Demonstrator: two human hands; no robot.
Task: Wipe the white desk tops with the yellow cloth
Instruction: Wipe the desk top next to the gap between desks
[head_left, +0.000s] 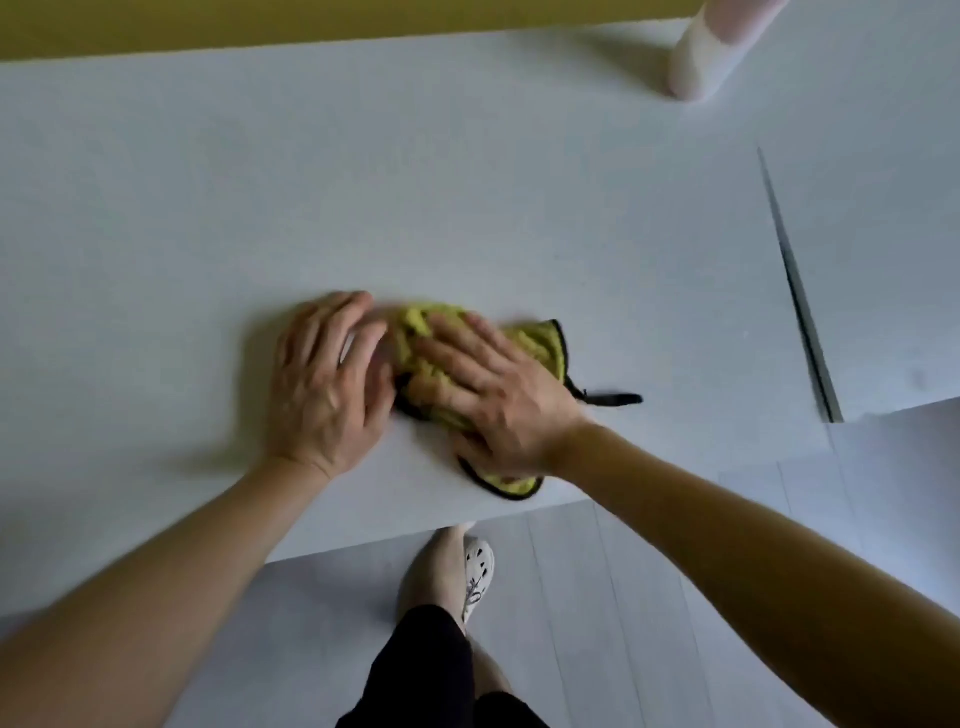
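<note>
A yellow cloth (535, 345) with a black hem and a black loop lies bunched on the white desk top (363, 182), close to its near edge. My right hand (493, 395) presses flat on the cloth with its fingers spread. Beside it, my left hand (327, 384) lies flat on the desk, its fingertips at the cloth's left edge. Both hands are motion-blurred. Much of the cloth is hidden under my right hand.
A dark narrow gap (800, 296) separates this desk from a second white desk top (883, 208) on the right. A pale cylinder (706, 57) stands at the far right. A yellow surface (260, 21) runs behind the desk. My leg and white shoe (478, 571) show below the edge.
</note>
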